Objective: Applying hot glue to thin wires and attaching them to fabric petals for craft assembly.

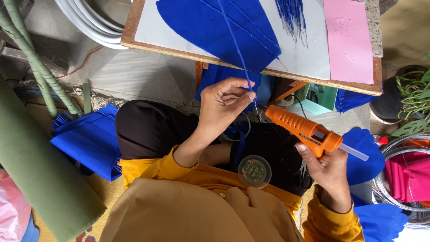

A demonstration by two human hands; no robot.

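At right, clear tub holds pink sheets.

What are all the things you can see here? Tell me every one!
Glue gun: one, orange, in the right hand.
Thin stick: one, blue, pinched by the left hand.
Leaf-shaped sheet: one, blue, on the board.
Board: one, wood-edged, top.
Pink sheet: one, on the board's right.
Green roll: one, lower left.
Round lid: one, clear, on the lap.
Left hand: centre.
Right hand: lower right.
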